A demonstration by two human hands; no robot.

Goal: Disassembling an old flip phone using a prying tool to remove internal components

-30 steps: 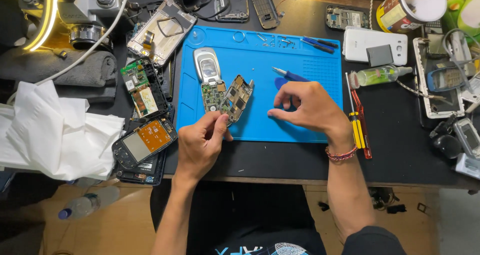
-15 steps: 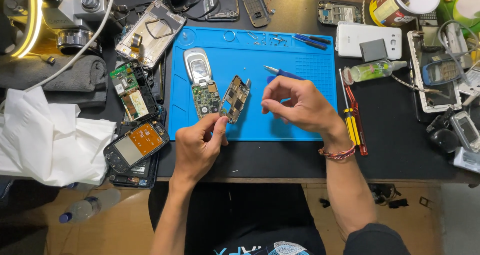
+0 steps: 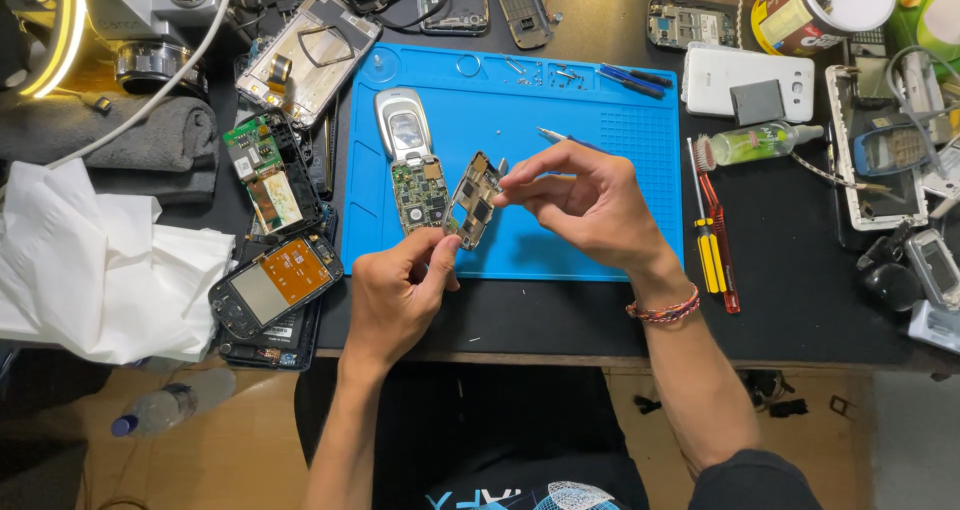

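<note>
Two hands work over a blue mat (image 3: 600,230) on a dark surface (image 3: 800,290).

Packages and labels first. A round can (image 3: 815,5) with a white lid and a red-and-yellow label stands at the far right edge, behind a white phone back cover (image 3: 745,75) with a small grey square battery on it. A small clear bottle of green liquid (image 3: 765,142) lies on its side just right of the mat. A green-and-yellow package (image 3: 935,10) sits in the far right corner, cut off by the frame. No label is readable at this size.

Left of the mat: a green circuit board (image 3: 262,170), a dark phone body with an orange panel (image 3: 272,285), crumpled white tissue (image 3: 90,260) and a grey cloth (image 3: 120,140). A clear plastic bottle with a blue cap (image 3: 160,410) lies on the floor.

A silver flip phone (image 3: 408,160), opened, its lower half stripped to the board, lies on the mat's left part.

The loose phone frame (image 3: 474,198), brownish with small chips, is held tilted above the mat, just right of the flip phone. The left hand (image 3: 395,295) pinches its lower end, thumb and forefinger closed on it. The right hand (image 3: 590,205) has its fingers (image 3: 520,185) closed on the upper right edge. A thin blue-handled tool (image 3: 560,138) lies just behind the right hand. Red and yellow screwdrivers (image 3: 712,230) lie right of the mat.
</note>
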